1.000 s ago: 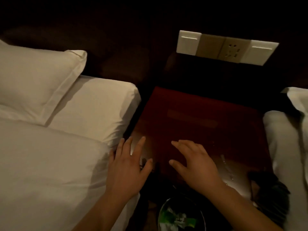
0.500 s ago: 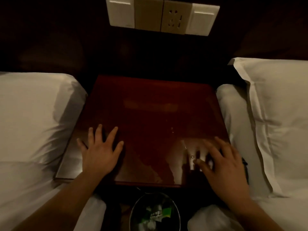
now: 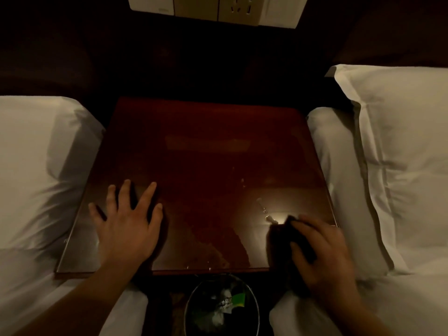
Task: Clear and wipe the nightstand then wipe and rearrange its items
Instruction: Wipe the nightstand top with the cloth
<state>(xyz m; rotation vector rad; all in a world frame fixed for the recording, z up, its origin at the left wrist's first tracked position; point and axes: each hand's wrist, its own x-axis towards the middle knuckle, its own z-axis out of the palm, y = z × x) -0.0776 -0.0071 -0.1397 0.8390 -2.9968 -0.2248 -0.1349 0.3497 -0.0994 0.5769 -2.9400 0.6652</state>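
A dark red wooden nightstand [image 3: 208,166] with a glossy top stands between two beds, with nothing standing on it. Small water drops [image 3: 263,209] glint near its front right. My left hand [image 3: 126,226] lies flat on the front left of the top, fingers spread. My right hand [image 3: 324,253] grips a dark cloth [image 3: 283,236] and presses it on the front right corner, just below the drops.
White bedding [image 3: 41,170] borders the nightstand on the left, and a white pillow [image 3: 400,154] and mattress on the right. A round waste bin [image 3: 221,306] with green and white litter stands on the floor in front. A switch and socket panel [image 3: 218,8] is on the wall behind.
The view swung right and centred on the nightstand. My right hand went from open to gripping the dark cloth at the front right corner. My left hand stayed flat on the front left.
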